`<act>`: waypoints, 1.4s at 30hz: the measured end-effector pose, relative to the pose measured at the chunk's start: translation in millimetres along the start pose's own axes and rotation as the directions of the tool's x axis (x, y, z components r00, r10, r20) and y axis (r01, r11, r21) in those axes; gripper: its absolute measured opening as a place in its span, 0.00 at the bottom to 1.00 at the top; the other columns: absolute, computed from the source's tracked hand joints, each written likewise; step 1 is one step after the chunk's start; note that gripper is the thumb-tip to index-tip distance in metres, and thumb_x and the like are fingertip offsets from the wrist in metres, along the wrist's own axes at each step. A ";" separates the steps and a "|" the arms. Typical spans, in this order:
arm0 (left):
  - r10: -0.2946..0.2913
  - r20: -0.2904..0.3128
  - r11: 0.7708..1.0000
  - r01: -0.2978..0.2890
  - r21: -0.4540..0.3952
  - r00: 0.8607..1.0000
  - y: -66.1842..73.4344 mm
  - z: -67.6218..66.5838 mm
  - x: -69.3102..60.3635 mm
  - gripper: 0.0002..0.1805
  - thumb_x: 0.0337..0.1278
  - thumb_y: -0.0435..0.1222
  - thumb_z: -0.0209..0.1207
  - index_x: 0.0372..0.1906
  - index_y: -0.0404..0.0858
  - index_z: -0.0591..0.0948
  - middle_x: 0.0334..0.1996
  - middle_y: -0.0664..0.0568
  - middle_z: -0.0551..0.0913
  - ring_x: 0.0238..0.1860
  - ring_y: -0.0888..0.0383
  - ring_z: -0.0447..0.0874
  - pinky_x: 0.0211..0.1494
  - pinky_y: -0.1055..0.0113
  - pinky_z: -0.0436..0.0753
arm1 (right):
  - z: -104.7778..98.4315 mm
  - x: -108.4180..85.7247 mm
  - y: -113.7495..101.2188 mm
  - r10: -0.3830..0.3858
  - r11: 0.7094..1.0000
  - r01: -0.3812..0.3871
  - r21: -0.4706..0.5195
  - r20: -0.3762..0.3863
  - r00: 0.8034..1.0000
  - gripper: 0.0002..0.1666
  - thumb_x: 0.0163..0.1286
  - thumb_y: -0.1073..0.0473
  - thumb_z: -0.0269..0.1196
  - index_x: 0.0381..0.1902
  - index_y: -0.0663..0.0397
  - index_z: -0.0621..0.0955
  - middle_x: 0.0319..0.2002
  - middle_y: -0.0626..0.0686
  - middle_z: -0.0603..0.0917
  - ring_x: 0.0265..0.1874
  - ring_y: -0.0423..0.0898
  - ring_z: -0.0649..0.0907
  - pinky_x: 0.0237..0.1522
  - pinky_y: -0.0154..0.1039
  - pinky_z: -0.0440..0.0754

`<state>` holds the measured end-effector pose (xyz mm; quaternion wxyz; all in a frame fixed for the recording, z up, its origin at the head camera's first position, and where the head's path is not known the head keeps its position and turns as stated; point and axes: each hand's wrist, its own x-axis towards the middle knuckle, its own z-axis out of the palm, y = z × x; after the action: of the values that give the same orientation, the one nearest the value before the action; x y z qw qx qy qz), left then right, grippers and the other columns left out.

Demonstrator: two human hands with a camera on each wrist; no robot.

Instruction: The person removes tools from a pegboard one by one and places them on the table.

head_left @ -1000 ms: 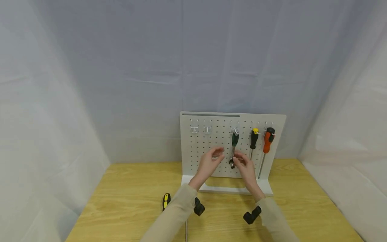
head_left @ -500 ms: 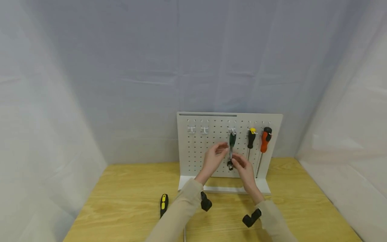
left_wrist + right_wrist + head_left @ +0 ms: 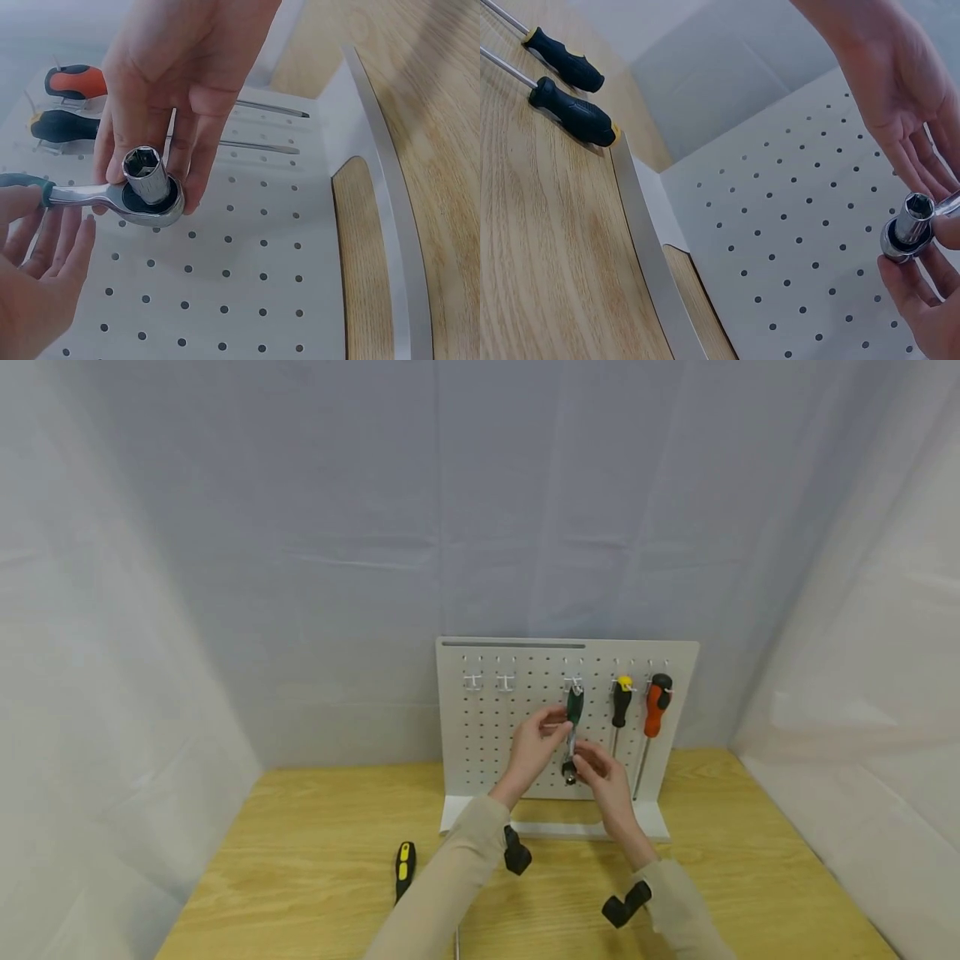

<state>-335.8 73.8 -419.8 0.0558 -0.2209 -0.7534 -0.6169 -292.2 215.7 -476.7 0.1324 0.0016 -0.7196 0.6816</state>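
A ratchet wrench (image 3: 574, 703) with a green handle and a chrome socket (image 3: 148, 174) hangs by its handle end at a clear hook on the white pegboard (image 3: 495, 747). My left hand (image 3: 534, 747) pinches the wrench from the left, thumb over the lower end of the handle. From the right, my right hand (image 3: 609, 781) holds the ratchet head, its fingers behind the head in the left wrist view and its thumb at the neck. The socket's hollow end faces outward, toward the wrist cameras.
Right of the wrench hang a black-and-yellow screwdriver (image 3: 622, 702) and an orange-and-black screwdriver (image 3: 656, 710). Two clear hooks on the left bear nothing. Two dark-handled screwdrivers lie on the wooden table, one (image 3: 574, 112) nearer the pegboard's base, the other (image 3: 564, 61) beyond it.
My left hand has moved right and closed onto the wrench. My right hand stays at the ratchet head, which has shifted slightly downward. The head view has shifted slightly.
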 end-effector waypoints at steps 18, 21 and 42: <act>-0.031 -0.007 0.999 0.030 -0.038 1.000 10.7 0.3 -2.6 0.18 0.68 0.35 0.63 0.59 0.36 0.80 0.53 0.45 0.85 0.51 0.52 0.87 0.49 0.69 0.88 | 0.6 -8.1 -4.6 -0.039 0.999 0.039 -0.028 -0.025 0.999 0.19 0.75 0.65 0.60 0.62 0.63 0.79 0.54 0.61 0.83 0.43 0.34 0.82 0.45 0.27 0.83; -0.026 -0.007 0.999 0.026 -0.040 1.000 12.9 0.0 -3.3 0.18 0.68 0.35 0.63 0.59 0.36 0.80 0.53 0.44 0.85 0.51 0.51 0.87 0.49 0.69 0.88 | 0.0 -9.7 -6.5 -0.043 0.999 0.043 -0.031 -0.019 0.999 0.19 0.76 0.63 0.60 0.63 0.62 0.79 0.56 0.62 0.82 0.45 0.34 0.82 0.46 0.27 0.83; -0.031 0.035 0.980 0.037 -0.194 0.999 10.2 -11.1 -16.1 0.22 0.68 0.32 0.62 0.64 0.32 0.76 0.58 0.38 0.82 0.56 0.42 0.83 0.56 0.63 0.86 | 3.8 -25.4 -10.3 -0.013 0.997 0.014 -0.076 0.013 1.000 0.18 0.75 0.64 0.60 0.61 0.64 0.79 0.57 0.65 0.82 0.47 0.37 0.82 0.47 0.28 0.83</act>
<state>-319.4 60.4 -413.7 0.0114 -0.2223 -0.6938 -0.6849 -266.6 206.8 -471.7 0.1327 0.0056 -0.7457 0.6529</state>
